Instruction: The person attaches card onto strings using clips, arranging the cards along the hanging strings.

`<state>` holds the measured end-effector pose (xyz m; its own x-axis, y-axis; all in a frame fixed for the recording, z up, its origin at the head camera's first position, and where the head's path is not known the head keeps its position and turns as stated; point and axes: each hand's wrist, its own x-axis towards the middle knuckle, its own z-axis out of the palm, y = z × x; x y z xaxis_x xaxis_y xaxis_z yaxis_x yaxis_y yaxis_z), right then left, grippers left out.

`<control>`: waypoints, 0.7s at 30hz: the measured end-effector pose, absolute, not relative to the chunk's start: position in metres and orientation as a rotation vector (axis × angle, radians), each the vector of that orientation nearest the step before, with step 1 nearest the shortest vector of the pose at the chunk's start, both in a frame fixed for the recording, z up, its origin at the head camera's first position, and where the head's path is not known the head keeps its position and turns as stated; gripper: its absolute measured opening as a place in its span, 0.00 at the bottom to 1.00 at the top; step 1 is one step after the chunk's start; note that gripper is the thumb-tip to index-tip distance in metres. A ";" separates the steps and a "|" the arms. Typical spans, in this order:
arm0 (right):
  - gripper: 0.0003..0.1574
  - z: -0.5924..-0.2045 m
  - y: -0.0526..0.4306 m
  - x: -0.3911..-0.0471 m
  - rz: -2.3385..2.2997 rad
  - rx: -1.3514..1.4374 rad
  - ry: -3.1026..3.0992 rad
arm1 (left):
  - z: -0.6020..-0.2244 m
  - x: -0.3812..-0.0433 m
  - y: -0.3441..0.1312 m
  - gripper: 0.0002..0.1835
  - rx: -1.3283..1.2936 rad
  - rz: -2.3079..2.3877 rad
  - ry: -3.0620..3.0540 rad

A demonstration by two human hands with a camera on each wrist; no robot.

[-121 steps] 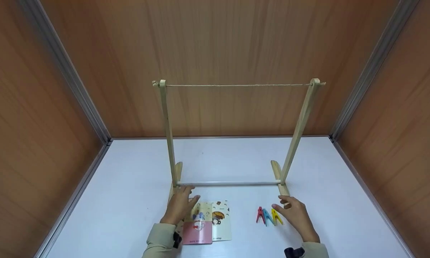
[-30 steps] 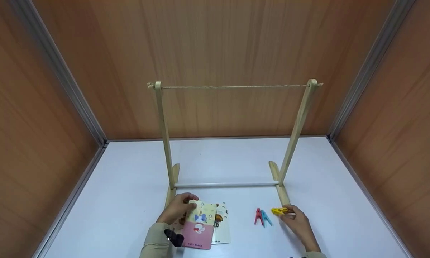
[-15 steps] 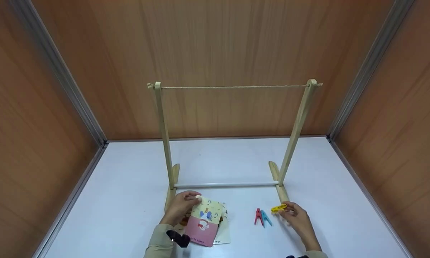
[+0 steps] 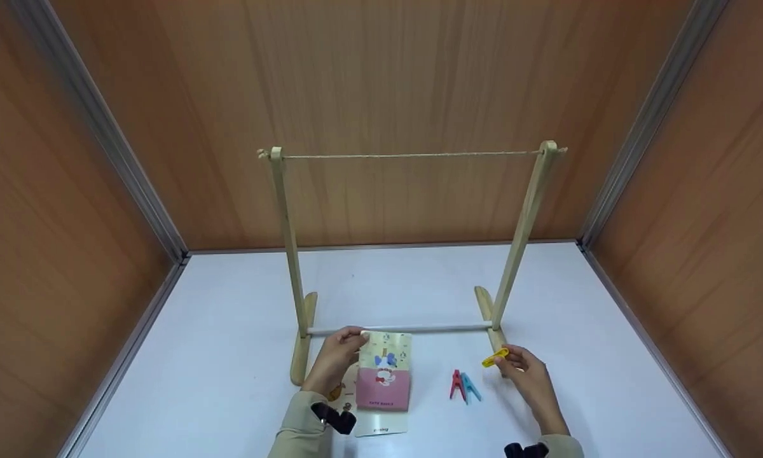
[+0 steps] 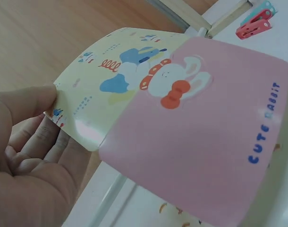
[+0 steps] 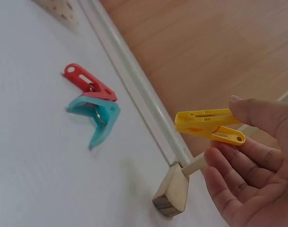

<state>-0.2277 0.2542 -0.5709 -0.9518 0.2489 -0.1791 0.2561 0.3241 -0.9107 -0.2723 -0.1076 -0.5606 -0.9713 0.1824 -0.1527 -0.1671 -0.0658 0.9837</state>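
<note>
My left hand [image 4: 336, 361] pinches the upper left corner of a thin yellow-and-pink booklet [image 4: 383, 388] with a rabbit picture. In the left wrist view, the thumb [image 5: 33, 101] lies on its printed face and the fingers curl behind. The booklet is raised and overlaps a pale booklet [image 4: 381, 425] on the table. Another printed booklet [image 4: 350, 389] shows partly beside my left wrist. My right hand [image 4: 529, 378] pinches a yellow clothespin [image 6: 205, 124] by its handle end, between thumb and fingers, above the table. A red clothespin [image 4: 456, 384] and a blue clothespin [image 4: 471, 387] lie together left of that hand.
Beyond the hands stands a wooden frame with a left post [image 4: 287, 248] and a right post [image 4: 521, 238]. A string [image 4: 407, 155] is stretched between their tops, and a white rod [image 4: 448, 328] joins them low down. Wood-grain panels [image 4: 394, 76] enclose the white table [image 4: 241, 318].
My right hand has picked up the yellow clothespin from beside the other two and turned it. My left hand has lifted the rabbit booklet and carried it right and toward the frame.
</note>
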 end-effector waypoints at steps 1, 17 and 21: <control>0.38 -0.569 0.254 -0.229 -1.758 0.483 2.554 | -0.559 -0.273 -0.105 0.16 0.018 2.145 1.961; 0.36 -0.516 0.244 -0.249 -1.897 0.228 2.624 | -0.521 -0.295 -0.064 0.16 0.112 2.303 1.934; 0.36 -0.499 0.241 -0.256 -1.898 0.191 2.627 | -0.507 -0.301 -0.053 0.17 0.105 2.321 1.965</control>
